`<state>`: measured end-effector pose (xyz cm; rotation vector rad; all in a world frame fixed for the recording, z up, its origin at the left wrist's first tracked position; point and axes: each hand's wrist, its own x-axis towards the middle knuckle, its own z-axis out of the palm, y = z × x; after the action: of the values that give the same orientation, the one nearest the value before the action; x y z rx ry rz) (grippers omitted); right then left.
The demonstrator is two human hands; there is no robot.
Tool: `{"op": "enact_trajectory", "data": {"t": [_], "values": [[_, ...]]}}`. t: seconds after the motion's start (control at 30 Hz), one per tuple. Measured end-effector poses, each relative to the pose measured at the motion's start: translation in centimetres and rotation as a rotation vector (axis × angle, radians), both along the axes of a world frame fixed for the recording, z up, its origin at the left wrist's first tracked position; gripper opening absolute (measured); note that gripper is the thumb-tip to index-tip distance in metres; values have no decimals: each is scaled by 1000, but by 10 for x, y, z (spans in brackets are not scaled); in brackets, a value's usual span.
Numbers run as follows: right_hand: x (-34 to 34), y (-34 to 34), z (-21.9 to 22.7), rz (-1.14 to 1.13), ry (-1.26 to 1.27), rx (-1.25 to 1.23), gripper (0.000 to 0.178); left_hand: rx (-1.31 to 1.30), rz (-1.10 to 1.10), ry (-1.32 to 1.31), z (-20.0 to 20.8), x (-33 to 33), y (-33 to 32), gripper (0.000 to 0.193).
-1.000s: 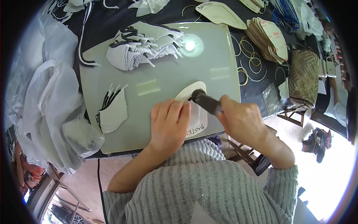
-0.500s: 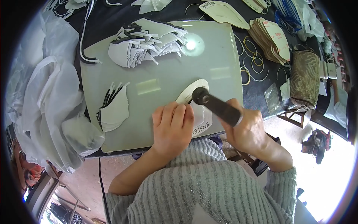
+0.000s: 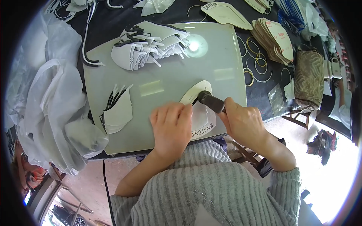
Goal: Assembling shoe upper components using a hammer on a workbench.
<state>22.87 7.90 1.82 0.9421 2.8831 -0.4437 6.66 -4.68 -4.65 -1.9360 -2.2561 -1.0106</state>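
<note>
My right hand (image 3: 245,122) is wrapped round the handle of a hammer (image 3: 213,103), whose dark head is over the upper part of a cream card template (image 3: 197,90). On the template lies a white flat cut piece (image 3: 200,117) with a dark strip at its upper left edge. My left hand (image 3: 171,126), a little blurred, is closed at the template's left edge. Its fingers are bent together and their tips are hidden, so whatever they pinch cannot be made out. All this is near the front of a pale grey board (image 3: 151,109).
A small fan of white pieces with black strips (image 3: 118,115) lies at left, a larger pile (image 3: 151,43) at the back. Plastic bags (image 3: 56,94) crowd the left side. Stacked card shapes (image 3: 271,39), loose rings (image 3: 258,62) and a patterned pouch (image 3: 309,79) are at right.
The hammer has swung down, its head now lower against the template and its handle foreshortened. My left hand has shifted slightly left. The template stays in nearly the same place.
</note>
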Motion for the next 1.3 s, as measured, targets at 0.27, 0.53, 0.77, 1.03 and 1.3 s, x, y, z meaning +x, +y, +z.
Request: {"op": "enact_trajectory", "data": {"t": [0.27,0.53,0.77,1.03,1.3], "values": [[0,-5,-9,-11,-17,-15,34,10,-15,-1,-7,3,-14,27],[-2,-11,0,63,110,-30,33,36,-40,129,-4,5,-12,26],[-7,-10,-6,74,-45,-17,35,37,-33,112,-3,1,-10,23],[-2,-1,-7,70,41,-83,34,63,-115,121,-5,-6,-17,30],[-7,-6,3,155,-89,-82,27,54,-133,129,-7,-7,-17,27]]}}
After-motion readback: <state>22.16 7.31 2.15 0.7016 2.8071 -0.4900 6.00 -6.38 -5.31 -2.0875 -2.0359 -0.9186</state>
